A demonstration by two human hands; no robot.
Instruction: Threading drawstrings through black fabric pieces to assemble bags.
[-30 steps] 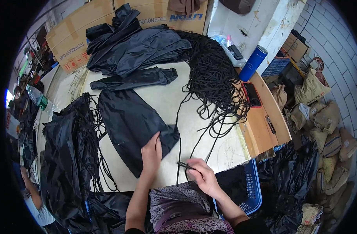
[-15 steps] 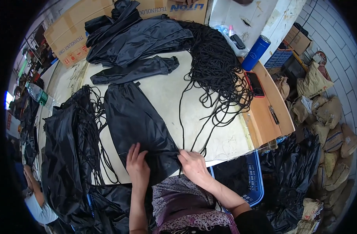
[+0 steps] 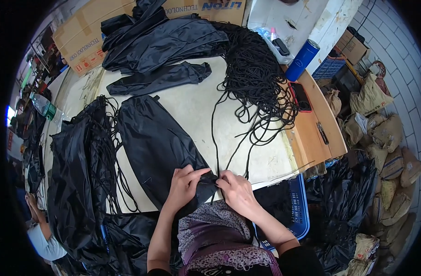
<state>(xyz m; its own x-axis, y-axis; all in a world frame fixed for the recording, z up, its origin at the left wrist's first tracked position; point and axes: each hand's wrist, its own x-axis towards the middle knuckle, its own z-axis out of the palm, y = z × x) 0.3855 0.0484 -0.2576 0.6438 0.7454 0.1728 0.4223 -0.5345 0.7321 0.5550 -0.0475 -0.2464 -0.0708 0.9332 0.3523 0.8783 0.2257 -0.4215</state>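
Observation:
A black fabric bag lies lengthwise on the pale table, its near end at the table's front edge. My left hand is on the bag's near right corner, index finger stretched toward the right, the other fingers curled on the cloth. Just beside it, my right hand is closed, pinching the bag's edge where a black cord meets it. The fingertips of both hands are close together, and the exact grip is partly hidden. More cord ends run from the tangled heap of black cords toward my right hand.
Stacked bags with cords hang over the left edge. More black fabric lies at the back before a cardboard box. On the right are a blue can, a phone and a cutter. A blue basket stands below.
My left hand has moved right, from flat on the bag to its corner beside my right hand. The right hand has shifted slightly right, and the bag's far end slightly left.

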